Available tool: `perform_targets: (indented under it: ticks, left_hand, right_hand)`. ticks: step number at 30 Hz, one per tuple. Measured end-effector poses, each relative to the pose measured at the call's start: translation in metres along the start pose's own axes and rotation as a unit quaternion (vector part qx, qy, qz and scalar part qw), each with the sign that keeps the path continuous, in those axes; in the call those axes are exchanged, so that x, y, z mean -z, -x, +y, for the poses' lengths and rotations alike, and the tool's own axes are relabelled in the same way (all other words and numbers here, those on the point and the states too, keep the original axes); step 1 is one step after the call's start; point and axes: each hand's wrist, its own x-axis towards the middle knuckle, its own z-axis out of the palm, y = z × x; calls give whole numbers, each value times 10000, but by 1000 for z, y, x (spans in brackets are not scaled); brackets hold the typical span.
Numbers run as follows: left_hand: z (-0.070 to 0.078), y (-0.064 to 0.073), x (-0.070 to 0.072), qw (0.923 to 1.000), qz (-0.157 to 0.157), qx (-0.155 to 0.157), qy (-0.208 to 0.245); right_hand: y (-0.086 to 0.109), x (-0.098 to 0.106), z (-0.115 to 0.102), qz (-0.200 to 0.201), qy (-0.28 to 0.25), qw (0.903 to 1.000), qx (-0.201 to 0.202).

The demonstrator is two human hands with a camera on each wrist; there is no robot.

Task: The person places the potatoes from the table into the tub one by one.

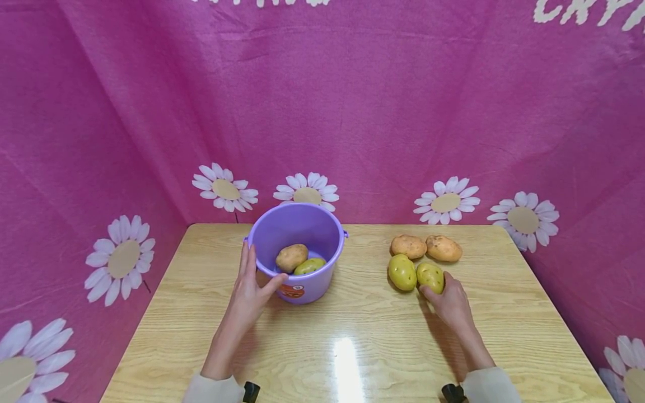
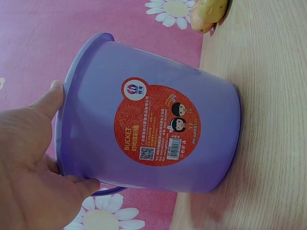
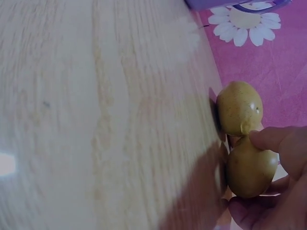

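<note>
A purple bucket (image 1: 314, 288) with a red label stands on the table's left half. In it lie a tan potato (image 1: 291, 257) and a yellow-green potato (image 1: 309, 266). My left hand (image 1: 250, 291) holds the bucket by its near left rim, thumb at the front and fingers along the left side. On the right, my right hand (image 1: 452, 301) grips a yellow-green potato (image 3: 249, 167) between thumb and fingers. Right beside it sits another yellow-green potato (image 1: 402, 272). Behind these lie two tan potatoes, a left one (image 1: 409, 246) and a right one (image 1: 444, 248).
The wooden table (image 1: 373, 330) has a bright light reflection near its front. A pink cloth (image 1: 373, 123) with white daisies hangs behind the table and at both sides. The bucket's handle (image 2: 109, 190) hangs at its side.
</note>
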Motion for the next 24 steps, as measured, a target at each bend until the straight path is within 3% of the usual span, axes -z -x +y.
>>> perform_targets:
  ticks: [24]
  left_hand:
    - [-1, -1, 0, 10000, -3, -2, 12]
  right_hand:
    - [-1, -4, 4, 273, 60, 9996, 39]
